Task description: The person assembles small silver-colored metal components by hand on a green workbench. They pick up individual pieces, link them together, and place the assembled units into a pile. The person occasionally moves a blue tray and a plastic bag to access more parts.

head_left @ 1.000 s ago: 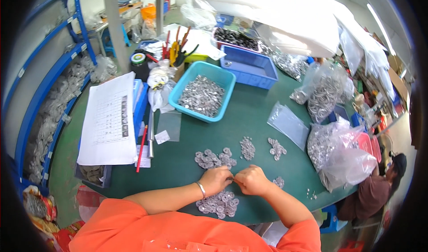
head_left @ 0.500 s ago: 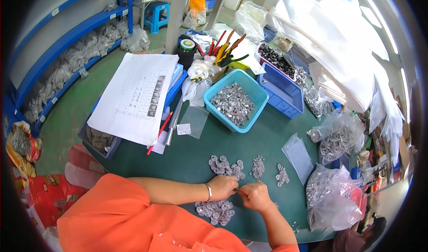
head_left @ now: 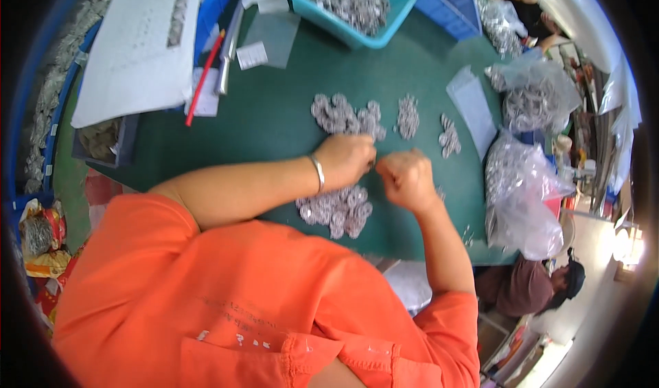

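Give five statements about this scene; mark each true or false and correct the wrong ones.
1. A silver bracelet circles the left wrist. True.
2. The turquoise basin is empty. False: the basin holds small metal pieces.
3. The red pencil lies left of the left hand. True.
4. The right hand touches the pencil. False: the right hand is beside the left.
5. A pile of round grey parts lies between the left hand and the orange shirt. True.
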Motion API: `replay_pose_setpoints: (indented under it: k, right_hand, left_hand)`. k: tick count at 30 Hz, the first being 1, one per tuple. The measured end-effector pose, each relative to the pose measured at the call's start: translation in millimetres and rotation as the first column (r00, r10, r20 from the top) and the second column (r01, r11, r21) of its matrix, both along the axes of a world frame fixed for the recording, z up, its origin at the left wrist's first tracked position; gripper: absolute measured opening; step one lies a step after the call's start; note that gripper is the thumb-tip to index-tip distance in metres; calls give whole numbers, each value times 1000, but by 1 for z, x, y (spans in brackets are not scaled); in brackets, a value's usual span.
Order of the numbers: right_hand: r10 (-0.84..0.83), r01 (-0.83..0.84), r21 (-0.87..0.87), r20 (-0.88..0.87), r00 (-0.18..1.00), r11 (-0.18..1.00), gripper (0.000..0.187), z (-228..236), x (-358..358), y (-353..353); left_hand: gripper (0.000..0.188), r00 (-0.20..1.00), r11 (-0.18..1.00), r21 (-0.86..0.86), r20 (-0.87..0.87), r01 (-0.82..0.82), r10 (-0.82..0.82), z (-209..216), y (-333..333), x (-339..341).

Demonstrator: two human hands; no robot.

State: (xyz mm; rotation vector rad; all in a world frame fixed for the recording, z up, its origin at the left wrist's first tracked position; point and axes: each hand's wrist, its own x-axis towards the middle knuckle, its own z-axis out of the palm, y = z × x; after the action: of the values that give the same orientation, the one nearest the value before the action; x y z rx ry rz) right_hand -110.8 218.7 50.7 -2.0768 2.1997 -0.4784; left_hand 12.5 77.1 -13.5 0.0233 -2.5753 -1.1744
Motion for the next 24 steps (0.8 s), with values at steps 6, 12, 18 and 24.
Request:
replay_pose_setpoints:
  k: [6,12,18,24]
  right_hand:
    - [-46,48,-20,56,997,999,11,-1,7,5]
    - [-72,71,15,38,997,997,11,1,2,2]
    - [-55,55,7,25,998,998,12,1,1,-1]
    - [-63,61,31,59,996,998,12,0,0,4]
  left_hand:
    - [11,1000,999,41,-11,-3,4,2,-1,3]
    - [12,998,999,36,69,3,-5,6,-2,1]
    - [13,998,1000,26,68,3,-5,7,-2,2]
    - [12,1000,999,45,30,-9,8,7,-2,4]
